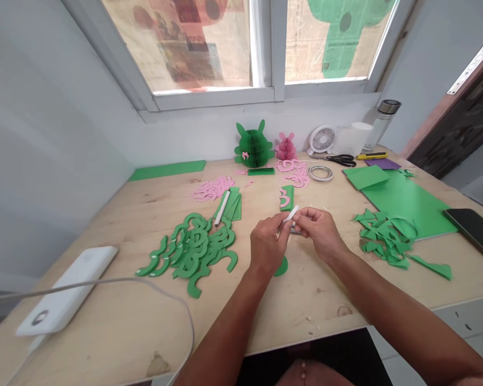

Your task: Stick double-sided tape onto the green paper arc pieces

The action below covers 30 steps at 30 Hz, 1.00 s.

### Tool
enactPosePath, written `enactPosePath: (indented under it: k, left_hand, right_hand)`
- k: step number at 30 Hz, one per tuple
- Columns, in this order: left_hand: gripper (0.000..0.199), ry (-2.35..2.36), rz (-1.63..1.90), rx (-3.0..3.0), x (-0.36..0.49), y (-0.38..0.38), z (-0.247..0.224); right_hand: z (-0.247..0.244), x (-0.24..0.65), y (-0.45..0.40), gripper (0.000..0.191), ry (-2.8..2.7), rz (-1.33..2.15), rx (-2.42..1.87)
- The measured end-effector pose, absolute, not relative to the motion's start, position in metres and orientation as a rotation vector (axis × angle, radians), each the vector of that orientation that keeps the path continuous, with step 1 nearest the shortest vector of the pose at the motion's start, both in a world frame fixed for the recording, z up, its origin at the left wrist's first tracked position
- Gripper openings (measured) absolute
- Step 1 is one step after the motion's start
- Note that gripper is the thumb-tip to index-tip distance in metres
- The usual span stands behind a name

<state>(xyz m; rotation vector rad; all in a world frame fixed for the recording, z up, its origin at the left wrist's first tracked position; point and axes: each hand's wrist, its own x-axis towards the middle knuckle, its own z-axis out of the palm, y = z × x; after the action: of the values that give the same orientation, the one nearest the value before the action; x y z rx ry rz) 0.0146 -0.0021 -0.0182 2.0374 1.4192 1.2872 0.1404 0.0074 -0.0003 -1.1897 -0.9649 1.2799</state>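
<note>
My left hand (268, 244) pinches a small white strip (292, 213) between thumb and fingers. The closed fingertips of my right hand (316, 230) grip the same strip from the other side. Just below the fingers is a thin greyish piece, mostly hidden by the hands. Beyond them lies a green paper rectangle (287, 197) with pink curved cutouts (284, 198) on it. A rounded green piece (281, 266) shows partly from behind my left wrist. To the left, many curved green cutouts (197, 241) are heaped, some with white patches.
A white pen (222, 208) rests on green strips (234, 203). Green scraps (386, 236) and green sheets (410, 198) lie right, near a phone (475, 230). Behind are a tape roll (320, 172), scissors (340, 160), a fan (322, 140) and a green paper figure (253, 147). A cable crosses left.
</note>
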Motion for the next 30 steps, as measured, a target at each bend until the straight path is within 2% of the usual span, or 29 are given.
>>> enactPosePath:
  k: [6,18,30]
  left_hand:
    - [0.025,1.451,1.329,2.194,0.015,-0.003,-0.021]
    - [0.023,1.139,1.291,1.506,0.017,-0.002,-0.010]
    - [0.025,1.227,1.294,1.672,0.014,-0.002,-0.008]
  right_hand:
    - [0.001,0.139,0.008,0.018,-0.954,1.277,-1.212]
    - [0.004,0.140,0.004,0.017,-0.994,1.294,-1.149]
    - [0.002,0.140,0.005,0.023,-1.066,1.284,-1.168]
